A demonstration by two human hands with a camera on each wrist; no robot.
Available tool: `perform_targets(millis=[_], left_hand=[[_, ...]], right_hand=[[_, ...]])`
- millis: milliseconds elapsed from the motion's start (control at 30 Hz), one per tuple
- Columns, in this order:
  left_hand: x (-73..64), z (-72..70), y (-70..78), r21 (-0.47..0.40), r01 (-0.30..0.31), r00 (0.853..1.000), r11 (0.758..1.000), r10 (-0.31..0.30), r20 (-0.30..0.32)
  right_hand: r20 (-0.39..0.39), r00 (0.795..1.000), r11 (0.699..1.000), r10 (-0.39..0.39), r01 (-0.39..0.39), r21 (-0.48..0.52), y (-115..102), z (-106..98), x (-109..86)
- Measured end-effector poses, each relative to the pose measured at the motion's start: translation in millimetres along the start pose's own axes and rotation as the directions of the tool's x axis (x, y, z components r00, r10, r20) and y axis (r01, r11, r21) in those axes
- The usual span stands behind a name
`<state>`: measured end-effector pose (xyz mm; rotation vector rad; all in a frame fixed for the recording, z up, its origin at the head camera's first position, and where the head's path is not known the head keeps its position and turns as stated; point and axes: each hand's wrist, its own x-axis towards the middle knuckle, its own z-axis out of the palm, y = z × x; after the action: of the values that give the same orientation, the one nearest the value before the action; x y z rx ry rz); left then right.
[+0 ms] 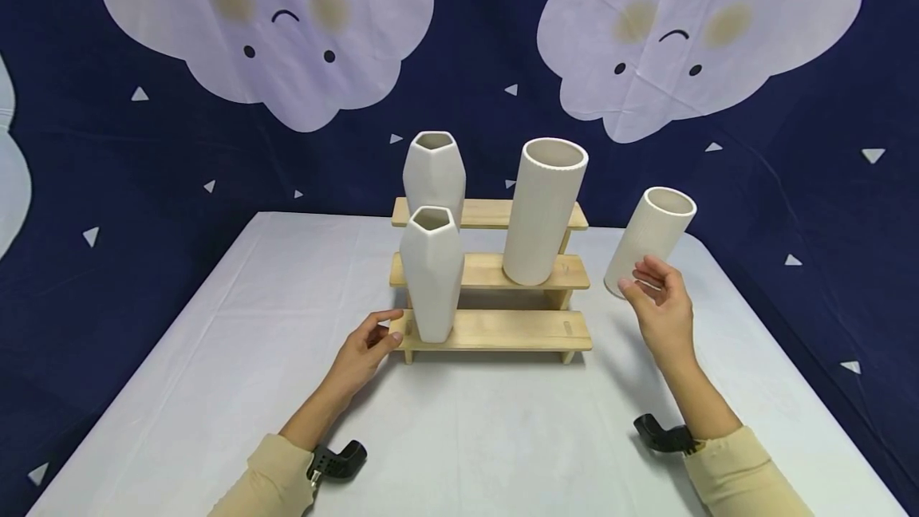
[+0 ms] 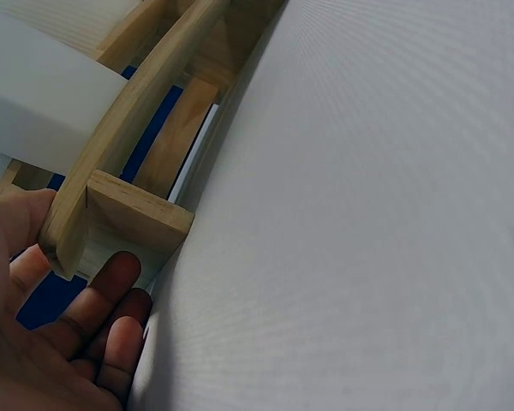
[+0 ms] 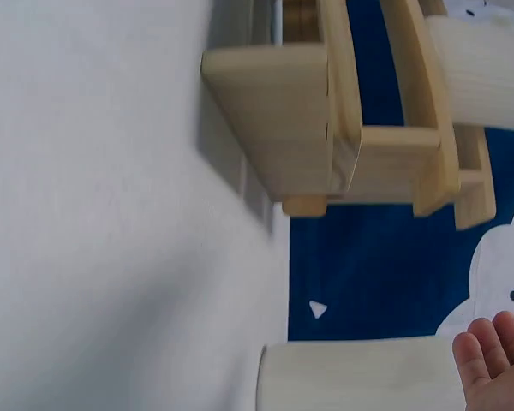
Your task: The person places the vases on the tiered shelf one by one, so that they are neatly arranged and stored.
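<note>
A three-tier wooden display stand (image 1: 517, 329) is on the table, and my left hand (image 1: 368, 353) pinches the left end of its lowest board. In the left wrist view the thumb (image 2: 21, 210) lies on the board with the other fingers beneath. On the lowest tier a white faceted vase (image 1: 433, 282) stands upright near that hand. My right hand (image 1: 662, 313), fingers loosely bent, is right at a short white cylindrical vase (image 1: 649, 234) beside the stand. In the right wrist view its fingertips (image 3: 473, 364) overlap this vase's outline (image 3: 360, 377).
Another faceted white vase (image 1: 434, 174) stands on the top tier at left, partly hidden. A tall white cylindrical vase (image 1: 542, 214) is on the middle tier at right. A white cloth covers the table (image 1: 481, 429); behind hangs a dark blue curtain (image 1: 481, 38) with clouds.
</note>
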<state>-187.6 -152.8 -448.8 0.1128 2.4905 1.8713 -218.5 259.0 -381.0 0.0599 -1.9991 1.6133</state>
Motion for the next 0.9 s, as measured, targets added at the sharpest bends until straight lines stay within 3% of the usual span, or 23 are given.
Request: perform_targets(millis=[400,900], left_hand=[[1.3,0.3,-1.4,0.006,0.030,1.000,1.000,-0.030,0.004],[-0.3,0.7,0.1,-0.003,0.035,0.999,0.999,-0.035,0.003]], right_hand=[[-0.114,0.993,0.984,0.004,-0.023,-0.174,15,-17,12.9],[-0.193,0.979,0.967,0.062,-0.107,-0.231,36,-22,29.4]])
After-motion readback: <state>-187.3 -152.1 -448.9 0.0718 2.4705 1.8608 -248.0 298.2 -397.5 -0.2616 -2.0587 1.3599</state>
